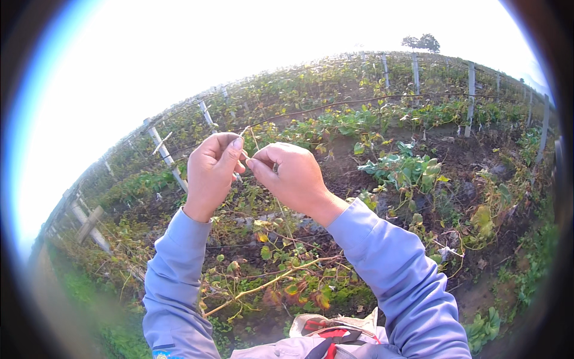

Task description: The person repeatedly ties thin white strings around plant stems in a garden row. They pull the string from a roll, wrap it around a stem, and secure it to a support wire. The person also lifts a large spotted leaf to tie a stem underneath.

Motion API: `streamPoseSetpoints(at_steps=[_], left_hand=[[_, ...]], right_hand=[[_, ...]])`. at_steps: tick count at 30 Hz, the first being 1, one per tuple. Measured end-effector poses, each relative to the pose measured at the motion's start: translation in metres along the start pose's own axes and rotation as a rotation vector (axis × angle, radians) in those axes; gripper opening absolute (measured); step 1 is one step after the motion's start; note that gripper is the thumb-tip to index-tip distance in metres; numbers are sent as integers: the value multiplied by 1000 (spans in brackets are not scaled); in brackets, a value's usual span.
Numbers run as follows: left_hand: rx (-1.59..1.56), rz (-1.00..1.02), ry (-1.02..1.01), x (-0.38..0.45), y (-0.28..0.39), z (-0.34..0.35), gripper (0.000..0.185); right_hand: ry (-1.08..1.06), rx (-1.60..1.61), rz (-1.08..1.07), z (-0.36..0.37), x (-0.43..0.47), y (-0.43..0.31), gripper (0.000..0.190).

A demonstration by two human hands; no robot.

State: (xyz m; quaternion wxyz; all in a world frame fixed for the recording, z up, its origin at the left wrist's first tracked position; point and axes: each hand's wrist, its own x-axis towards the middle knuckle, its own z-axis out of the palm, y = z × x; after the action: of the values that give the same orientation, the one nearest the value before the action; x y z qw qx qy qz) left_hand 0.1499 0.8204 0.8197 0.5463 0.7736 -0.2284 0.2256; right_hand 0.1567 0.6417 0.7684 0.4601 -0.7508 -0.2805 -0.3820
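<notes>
Both hands are raised close together in front of a trellis wire. My left hand pinches a thin pale strand, perhaps twine or a dry stem, between thumb and fingers. Against the same strand my right hand has its thumb and index finger closed. Short ends of it stick up above the fingertips, near the dark trellis wire. Whether the strand loops round the wire cannot be told. A pale shred hangs below the left fingers. Under the forearms lies a yellow-brown vine cane with some reddish leaves.
Pale posts stand at the left, and more posts at the right. Leafy green plants grow on dark soil to the right. An open cloth bag with red and black straps or strips hangs at my waist.
</notes>
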Motion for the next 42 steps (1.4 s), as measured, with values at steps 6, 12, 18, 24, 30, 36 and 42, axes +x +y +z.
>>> streamPoseSetpoints(at_steps=[6, 12, 18, 24, 30, 36, 42], left_hand=[[1055, 935, 180, 41, 33, -19, 8], [1404, 949, -109, 84, 44, -29, 7], [1539, 646, -44, 109, 37, -34, 18], [1108, 644, 44, 79, 55, -30, 26], [836, 511, -249, 28, 72, -19, 23], [825, 332, -280, 32, 64, -15, 22], [714, 90, -420, 56, 62, -15, 22]], right_hand=[[-104, 193, 250, 16, -7, 18, 45], [-188, 428, 311, 23, -23, 27, 32], [-229, 373, 307, 10, -37, 19, 32], [-207, 369, 187, -2, -40, 19, 30], [-260, 445, 236, 2, -39, 16, 30], [-264, 520, 279, 5, -41, 17, 30], [-218, 476, 213, 11, -49, 24, 30]])
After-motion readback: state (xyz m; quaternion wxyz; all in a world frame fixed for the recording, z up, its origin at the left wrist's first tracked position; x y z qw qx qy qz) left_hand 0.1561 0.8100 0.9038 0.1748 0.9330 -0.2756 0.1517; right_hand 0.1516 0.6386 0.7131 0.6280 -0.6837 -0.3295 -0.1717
